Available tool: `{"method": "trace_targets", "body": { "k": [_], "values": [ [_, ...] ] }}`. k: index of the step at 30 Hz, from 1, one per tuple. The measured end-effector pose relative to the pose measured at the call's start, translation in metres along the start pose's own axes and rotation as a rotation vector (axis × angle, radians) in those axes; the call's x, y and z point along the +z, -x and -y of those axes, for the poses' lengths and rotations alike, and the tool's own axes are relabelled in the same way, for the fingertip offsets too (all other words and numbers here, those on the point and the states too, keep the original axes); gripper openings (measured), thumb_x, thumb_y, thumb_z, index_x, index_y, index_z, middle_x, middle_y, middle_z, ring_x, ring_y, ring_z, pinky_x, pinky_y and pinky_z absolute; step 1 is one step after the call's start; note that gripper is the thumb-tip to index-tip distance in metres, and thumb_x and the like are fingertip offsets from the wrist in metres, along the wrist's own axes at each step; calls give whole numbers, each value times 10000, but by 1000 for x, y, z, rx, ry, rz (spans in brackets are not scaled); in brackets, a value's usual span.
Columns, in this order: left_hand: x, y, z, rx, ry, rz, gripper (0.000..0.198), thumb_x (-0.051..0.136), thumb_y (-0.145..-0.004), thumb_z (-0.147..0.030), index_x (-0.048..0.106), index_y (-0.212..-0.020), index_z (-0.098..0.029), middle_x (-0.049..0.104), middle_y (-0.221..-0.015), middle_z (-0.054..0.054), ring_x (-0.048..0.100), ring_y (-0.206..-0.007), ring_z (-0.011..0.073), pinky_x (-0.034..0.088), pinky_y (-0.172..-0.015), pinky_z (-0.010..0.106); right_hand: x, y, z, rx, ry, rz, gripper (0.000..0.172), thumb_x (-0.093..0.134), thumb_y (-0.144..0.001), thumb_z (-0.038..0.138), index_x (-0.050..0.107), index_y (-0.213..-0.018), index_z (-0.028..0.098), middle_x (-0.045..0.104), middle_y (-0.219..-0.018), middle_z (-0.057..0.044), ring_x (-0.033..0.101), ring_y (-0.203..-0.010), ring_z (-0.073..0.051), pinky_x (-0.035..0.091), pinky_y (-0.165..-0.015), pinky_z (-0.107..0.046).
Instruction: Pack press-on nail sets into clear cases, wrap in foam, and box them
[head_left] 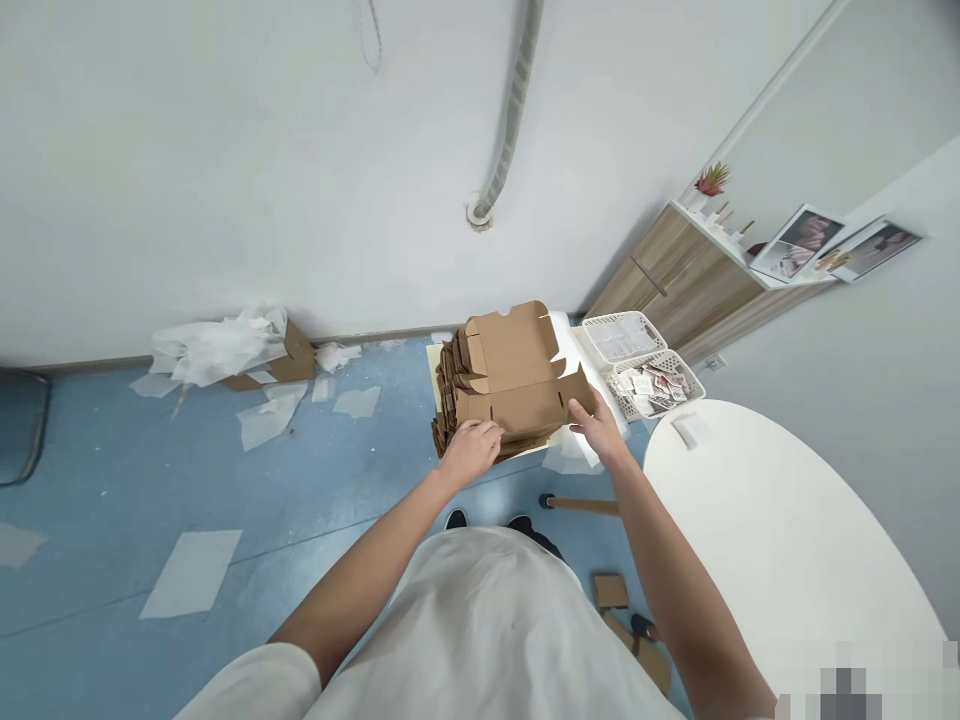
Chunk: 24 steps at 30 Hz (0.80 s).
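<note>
On top of a stack of flattened cardboard boxes (445, 400), mid-view, lies one unfolded brown box blank (517, 350), slots and flaps showing. From my remote feed: right hand (598, 428) has its grip on the blank's right-hand flap, thumb and fingers at the edge. Left hand (472, 448) touches the near edge toward the left, fingers curled; I can't tell whether that grip is clenched or just resting. Right of the stack, I log a white plastic basket (696, 380) of small printed cards. Round white tabletop (772, 520), lower right, carries a small white packet (692, 431).
</note>
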<state>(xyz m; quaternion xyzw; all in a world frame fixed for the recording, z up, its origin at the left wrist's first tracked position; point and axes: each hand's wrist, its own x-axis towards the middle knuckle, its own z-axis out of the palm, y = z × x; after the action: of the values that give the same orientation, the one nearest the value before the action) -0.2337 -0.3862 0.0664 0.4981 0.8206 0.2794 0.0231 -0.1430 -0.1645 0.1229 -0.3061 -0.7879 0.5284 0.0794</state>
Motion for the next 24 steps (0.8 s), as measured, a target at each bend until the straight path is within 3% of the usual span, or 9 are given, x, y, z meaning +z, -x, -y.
{"method": "trace_targets", "body": {
  "k": [6,8,11,16,19,21,24],
  "values": [
    [5,9,-17,-43,108,-13,275,334,-868,-244,585,-977,-213,624,-975,47,557,-935,161,269,-995,392,-7,4,-8,81,150,-12,578,377,-783,378,257,-1343,296,561,-1120,-41,596,-753,-152,554,-547,-297],
    [4,12,-20,-118,129,-69,283,402,-843,-330,555,-1052,-216,577,-1098,71,494,-1073,210,208,-1021,435,-12,11,-14,82,178,-39,575,388,-773,363,277,-1335,313,559,-1112,-33,588,-733,-151,557,-507,-285],
    [0,15,-19,-266,125,-205,449,470,-793,-424,463,-1175,-190,434,-1273,120,325,-1232,279,168,-1027,474,-19,20,-22,82,174,-83,575,418,-759,360,318,-1322,303,557,-1106,-26,578,-762,-163,565,-493,-281],
    [0,10,-16,-443,208,-338,611,492,-784,-397,258,-1296,-159,329,-1331,159,291,-1251,261,265,-1000,439,-33,37,-28,56,78,-156,567,398,-773,383,312,-1327,298,526,-1171,-16,557,-887,-196,577,-549,-307],
    [6,2,-21,-489,339,-337,662,508,-777,-375,183,-1320,-182,338,-1323,161,405,-1173,243,361,-934,416,-45,50,-30,21,28,-230,568,383,-780,373,289,-1335,302,468,-1252,-12,532,-983,-212,572,-586,-298],
    [11,-7,-27,-504,468,-315,661,514,-775,-363,181,-1319,-190,401,-1278,154,509,-1056,209,427,-864,375,-55,60,-35,6,11,-292,567,376,-782,364,280,-1337,306,432,-1295,-1,513,-1031,-219,568,-620,-308],
    [23,-24,-41,-485,645,-216,527,495,-783,-331,316,-1255,-178,544,-1120,118,589,-884,161,481,-755,307,-77,80,-49,-13,-12,-401,557,363,-790,351,275,-1338,304,415,-1320,3,503,-1063,-220,554,-691,-346]
  ]
}}
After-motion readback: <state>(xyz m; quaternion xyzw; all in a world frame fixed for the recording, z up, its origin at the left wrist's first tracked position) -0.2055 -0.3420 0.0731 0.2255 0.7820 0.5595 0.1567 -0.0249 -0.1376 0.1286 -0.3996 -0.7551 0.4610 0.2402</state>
